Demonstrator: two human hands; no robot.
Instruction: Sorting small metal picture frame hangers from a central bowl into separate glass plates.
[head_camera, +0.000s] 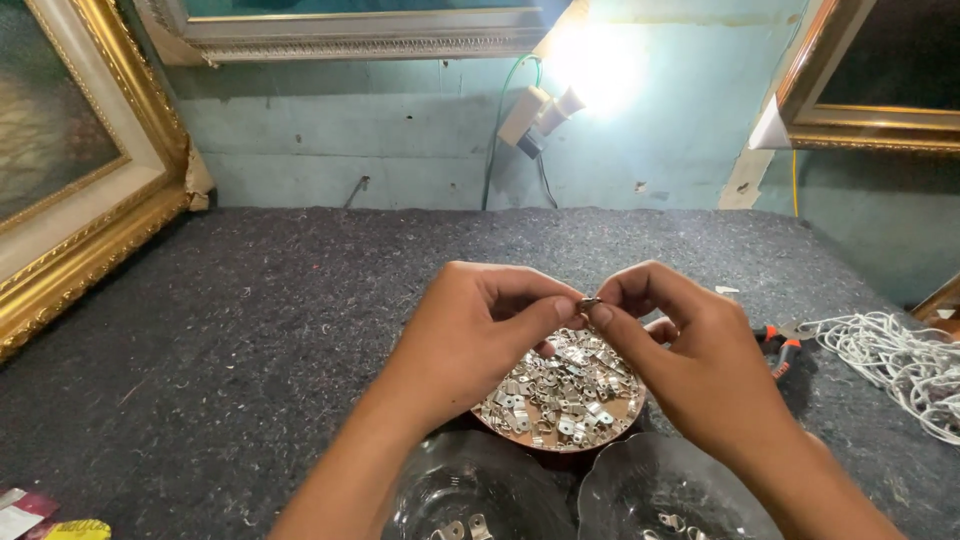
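My left hand and my right hand meet above a round brown dish heaped with several small silver metal hangers. Both pinch one small metal hanger piece between thumbs and fingertips, held just above the heap. Two clear glass bowls sit at the near edge: the left bowl and the right bowl, each with a few silver pieces on the bottom.
The work surface is a dark grey felt mat. Orange-handled pliers and a bundle of white cord lie to the right. Gilded picture frames lean at the left, top and right. A bright lamp hangs on the teal wall.
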